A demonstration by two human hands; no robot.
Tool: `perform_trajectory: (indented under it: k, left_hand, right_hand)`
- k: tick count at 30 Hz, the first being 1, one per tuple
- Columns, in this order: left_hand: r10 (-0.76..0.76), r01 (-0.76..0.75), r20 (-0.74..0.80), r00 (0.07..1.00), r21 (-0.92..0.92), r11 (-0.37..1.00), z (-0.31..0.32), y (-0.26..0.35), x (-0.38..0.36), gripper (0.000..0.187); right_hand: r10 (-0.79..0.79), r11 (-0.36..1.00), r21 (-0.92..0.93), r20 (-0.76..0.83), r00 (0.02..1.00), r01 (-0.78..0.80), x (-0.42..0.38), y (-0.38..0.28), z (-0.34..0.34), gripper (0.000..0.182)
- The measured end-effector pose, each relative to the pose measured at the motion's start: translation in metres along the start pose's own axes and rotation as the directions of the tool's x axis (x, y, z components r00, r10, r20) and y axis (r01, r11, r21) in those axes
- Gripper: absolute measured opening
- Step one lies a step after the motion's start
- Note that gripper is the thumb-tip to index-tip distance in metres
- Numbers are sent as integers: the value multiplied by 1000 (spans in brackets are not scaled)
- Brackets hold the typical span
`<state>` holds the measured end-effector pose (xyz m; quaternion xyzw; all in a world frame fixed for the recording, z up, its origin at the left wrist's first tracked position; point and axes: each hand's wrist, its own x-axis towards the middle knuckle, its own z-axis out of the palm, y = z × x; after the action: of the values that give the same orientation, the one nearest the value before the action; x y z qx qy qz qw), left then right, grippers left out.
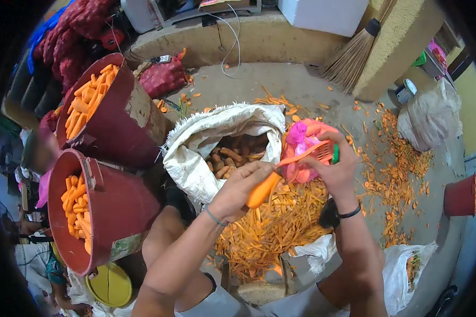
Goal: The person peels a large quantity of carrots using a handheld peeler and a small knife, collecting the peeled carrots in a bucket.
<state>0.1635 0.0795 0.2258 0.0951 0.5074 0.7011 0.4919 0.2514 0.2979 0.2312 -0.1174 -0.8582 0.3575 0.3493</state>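
My left hand (240, 190) grips a peeled orange carrot (263, 191) pointing up and to the right. My right hand (336, 169) holds an orange plastic peeler (313, 153) whose blade rests against the carrot's upper end. Directly below both hands lies a heap of orange carrot peelings (272, 227). Just beyond my hands stands an open white sack (201, 142) with unpeeled brown carrots (232, 158) inside. A pink and orange plastic bag (301, 137) sits right behind the peeler.
Two dark red buckets, one at the upper left (121, 121) and one lower (116, 211), hold peeled carrots. A yellow lid (109, 285) lies below them. Peelings litter the concrete floor (396, 174) at right, near a small red pot (460, 196), a broom (351, 58) and a stuffed bag (428, 113).
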Motion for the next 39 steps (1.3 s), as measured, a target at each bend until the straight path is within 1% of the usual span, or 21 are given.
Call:
perform_trajectory:
  k: [1,4,5,8,9,12,13,15,17,20,21,24,26,27,28,29,32,33,36,37,39]
  left_hand:
    - [-10,10,9,1000,14,1000,2,3,-3,36]
    - [-13,12,-14,1000,-78,997,-2,3,-2,37]
    - [18,-27,-79,997,-120,992,-3,0,0,37]
    - [-31,29,-51,998,-45,999,-2,-1,-1,38]
    - [-6,7,34,999,-24,1000,-7,-3,-1,37]
    - [39,-39,-22,999,4,999,-4,-6,2,37]
    - [-8,7,-23,1000,-42,999,1,6,-5,36]
    - [-9,2,-60,998,-115,993,-2,1,-1,35]
    - [-9,3,-48,999,-122,993,-4,-1,0,34]
    - [-1,0,-4,1000,-47,999,-5,-5,-3,33]
    - [18,-18,-24,1000,-27,999,-7,-9,0,33]
    - [-18,14,-51,999,-69,997,-2,3,-5,33]
    - [-29,20,-69,997,-130,991,-8,1,-1,33]
    - [-77,49,-100,992,-261,964,-7,0,2,33]
    - [-58,36,-96,994,-221,975,-5,-1,2,34]
    - [-46,30,-90,995,-178,984,-3,-1,0,34]
    - [-60,50,-82,995,-116,992,0,1,-6,32]
    - [-66,57,-82,994,-106,993,0,3,-7,32]
    - [-47,33,-98,994,-141,989,-1,4,-3,31]
    - [-41,22,-110,993,-167,986,-3,2,-3,31]
    - [-80,72,-55,995,-124,990,-4,7,-4,32]
  right_hand:
    - [122,986,115,-14,992,-120,0,-1,-2,58]
    - [68,997,28,80,994,-71,-6,-37,-5,58]
    - [4,992,127,152,988,-24,-17,-36,5,58]
    - [-125,990,91,224,967,107,-23,-34,11,58]
    - [-88,995,59,157,984,79,-21,-27,9,57]
    - [-20,999,-30,-49,999,18,2,-2,-2,55]
    - [192,955,236,-26,981,-181,0,-7,-1,53]
    - [-3,991,132,76,997,-8,-10,-32,4,52]
    - [-163,986,80,233,959,148,-18,-46,10,52]
    - [-70,998,4,169,983,70,-12,-37,5,53]
    - [-116,991,-64,65,991,120,-6,-23,3,55]
    - [109,989,107,-36,993,-104,-3,-3,2,54]
    - [-13,998,55,94,996,8,-11,-34,6,52]
    - [-100,994,68,177,979,89,-18,-41,12,52]
    - [-182,982,89,257,949,164,-22,-44,15,52]
    - [-247,969,57,215,945,241,-20,-41,15,53]
    - [-120,990,-66,49,992,123,-2,-21,2,54]
    - [16,999,-47,-26,1000,-17,2,-17,2,53]
    - [5,1000,0,-16,1000,-5,-3,-26,0,53]
    - [6,992,124,133,991,-23,-13,-39,5,55]
    - [-188,982,49,184,965,182,-16,-38,10,57]
